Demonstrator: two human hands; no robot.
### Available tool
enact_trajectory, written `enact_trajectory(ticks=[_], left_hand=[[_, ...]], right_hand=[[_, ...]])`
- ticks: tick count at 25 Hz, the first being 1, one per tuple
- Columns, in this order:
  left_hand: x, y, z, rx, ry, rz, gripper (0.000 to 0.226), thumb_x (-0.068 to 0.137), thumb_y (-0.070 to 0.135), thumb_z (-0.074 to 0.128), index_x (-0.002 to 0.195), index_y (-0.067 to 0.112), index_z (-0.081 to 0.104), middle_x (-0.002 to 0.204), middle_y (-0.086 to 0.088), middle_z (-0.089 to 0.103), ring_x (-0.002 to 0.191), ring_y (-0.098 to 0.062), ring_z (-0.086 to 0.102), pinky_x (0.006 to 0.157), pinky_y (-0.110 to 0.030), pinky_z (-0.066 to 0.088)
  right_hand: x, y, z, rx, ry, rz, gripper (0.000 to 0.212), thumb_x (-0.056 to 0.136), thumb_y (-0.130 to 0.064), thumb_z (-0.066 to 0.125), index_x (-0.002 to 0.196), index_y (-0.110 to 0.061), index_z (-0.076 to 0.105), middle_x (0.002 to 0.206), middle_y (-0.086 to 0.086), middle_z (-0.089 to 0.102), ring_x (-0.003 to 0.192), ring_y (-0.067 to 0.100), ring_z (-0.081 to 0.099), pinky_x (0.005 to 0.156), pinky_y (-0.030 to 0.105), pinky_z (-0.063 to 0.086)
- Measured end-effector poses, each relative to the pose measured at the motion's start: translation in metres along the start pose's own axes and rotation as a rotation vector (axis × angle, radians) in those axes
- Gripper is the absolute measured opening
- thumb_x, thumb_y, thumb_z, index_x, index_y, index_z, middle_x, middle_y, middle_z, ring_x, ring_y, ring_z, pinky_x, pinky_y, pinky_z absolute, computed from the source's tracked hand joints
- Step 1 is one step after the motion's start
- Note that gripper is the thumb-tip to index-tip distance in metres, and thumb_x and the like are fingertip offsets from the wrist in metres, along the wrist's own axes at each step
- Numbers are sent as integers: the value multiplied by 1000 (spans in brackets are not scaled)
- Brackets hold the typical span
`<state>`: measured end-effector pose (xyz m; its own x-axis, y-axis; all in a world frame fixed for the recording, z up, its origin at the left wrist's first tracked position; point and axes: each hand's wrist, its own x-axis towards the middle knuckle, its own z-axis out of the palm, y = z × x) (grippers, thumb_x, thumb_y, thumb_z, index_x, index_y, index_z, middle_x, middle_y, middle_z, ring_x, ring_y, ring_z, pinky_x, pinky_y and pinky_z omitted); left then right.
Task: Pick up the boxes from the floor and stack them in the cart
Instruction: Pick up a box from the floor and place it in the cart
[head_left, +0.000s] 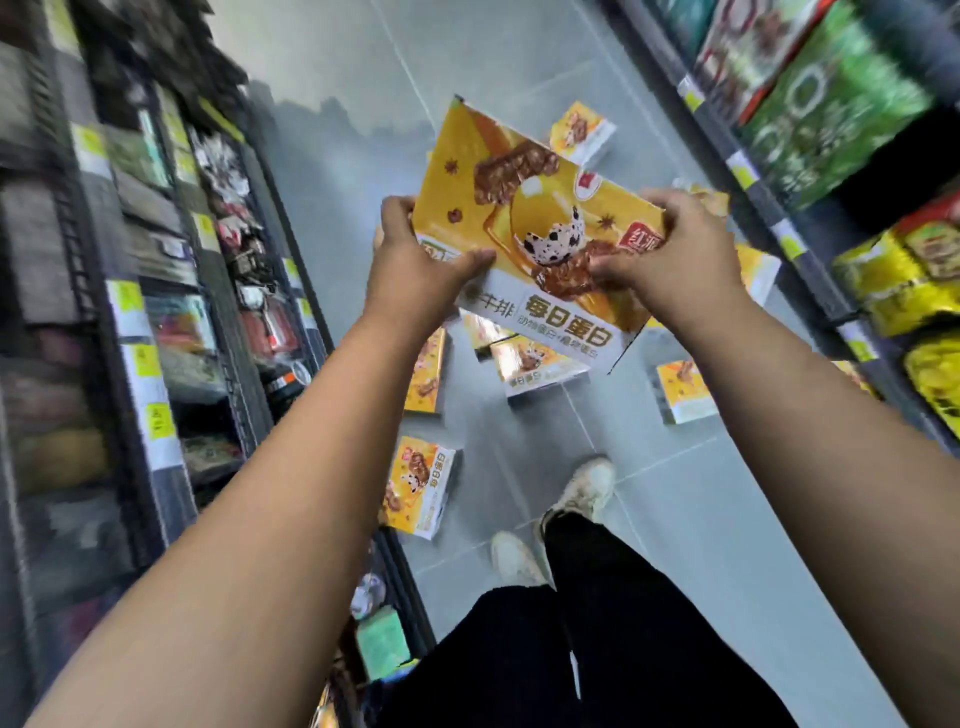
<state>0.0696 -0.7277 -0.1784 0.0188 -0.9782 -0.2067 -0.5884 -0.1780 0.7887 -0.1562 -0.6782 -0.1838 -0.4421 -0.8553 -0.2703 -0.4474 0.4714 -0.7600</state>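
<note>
A large yellow and white snack box (524, 208) is held in the air above the aisle floor, tilted with its printed face toward me. My left hand (415, 260) grips its left edge, thumb across the front. My right hand (675, 244) grips its right edge, fingers curled over the top. Several more boxes of the same kind lie scattered on the grey tile floor below, among them one (421, 486) near the left shelf, one (537, 361) under the held box, one (683, 389) to the right and one (582, 132) farther up the aisle. No cart is in view.
Dark shelving (156, 312) with yellow price tags lines the left side of the narrow aisle. Shelves with green and yellow packages (841, 119) line the right. My legs in black trousers and white shoes (582, 491) stand on the tiles at the bottom centre.
</note>
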Motion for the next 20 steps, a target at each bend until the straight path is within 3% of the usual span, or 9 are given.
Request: enact_trajectory(ticks=[4,7,11,16,20], left_hand=[[-32,74,-20,-54,13,103,59,72,34,82,113,24,40,102,6,64,90,-15,63,80,-38,54],[-58,124,-17,-115,-33,183,56,70,37,80,107,31,39,99,8,67,89,-16,67,79,-47,56],[-97,185,2,-139,-87,262,56,69,42,78,108,32,39,94,11,68,86,-15,68,76,-49,57],[-160,274,53,-189,-165,413,57,66,49,77,106,34,39,98,12,67,90,-16,68,78,-49,57],[-224,343,109,-196,-244,511,64,64,55,76,113,33,42,102,12,68,93,-16,67,79,-50,56]], right_hand=[[-29,-43,-75,76,216,-41,93,45,-47,89,129,-28,52,123,7,58,113,21,56,101,34,45],[-59,-55,-135,103,330,-41,96,58,-37,90,141,-22,44,134,7,52,124,22,49,105,27,36],[-104,-49,-204,118,504,-66,83,60,-37,88,131,-30,47,128,-2,55,117,21,51,100,35,40],[-155,-18,-316,177,662,-106,86,67,-33,86,139,-31,40,139,0,42,112,9,47,90,17,33],[-202,21,-409,165,748,-44,83,71,-35,84,140,-31,37,140,1,39,108,8,44,87,18,32]])
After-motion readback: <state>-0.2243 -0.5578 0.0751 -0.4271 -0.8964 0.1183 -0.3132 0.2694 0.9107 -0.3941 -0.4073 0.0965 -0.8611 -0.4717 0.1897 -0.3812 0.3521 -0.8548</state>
